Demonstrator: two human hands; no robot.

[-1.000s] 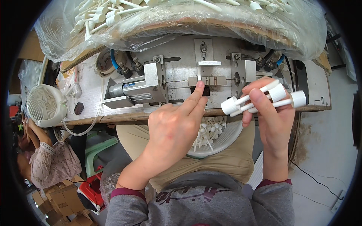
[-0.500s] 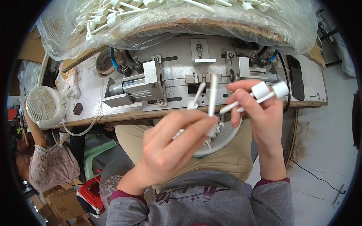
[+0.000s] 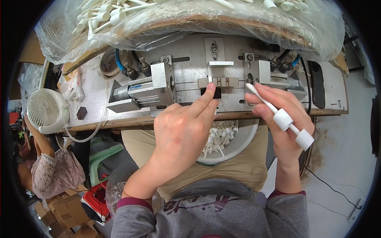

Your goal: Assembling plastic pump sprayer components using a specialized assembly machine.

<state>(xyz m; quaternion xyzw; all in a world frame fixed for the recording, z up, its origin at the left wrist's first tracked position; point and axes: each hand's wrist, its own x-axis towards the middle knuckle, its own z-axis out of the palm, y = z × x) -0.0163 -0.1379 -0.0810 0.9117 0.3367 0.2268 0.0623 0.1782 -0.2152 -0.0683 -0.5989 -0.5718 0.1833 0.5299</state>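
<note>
My left hand reaches to the metal block in the middle of the fixture. Its extended forefinger presses on the near end of a white plastic stick lying across the block, and the other fingers are closed together. Those fingers hide the stick's near end; a bit of white shows just below them. Off to the right, my right hand is closed around two white sticks with ribbed caps. One cap sits by the palm, and the other cap sticks out below it.
Cylinders flank the block left and right. A basket of small white parts rests on my lap. Bagged capped sticks lie at the back. A phone, a fan and a person's lace sleeve are at the sides.
My left hand has moved forward from above the basket to the block, where a white stick now lies. My right hand has moved slightly right and lower, turning its capped sticks caps-down.
</note>
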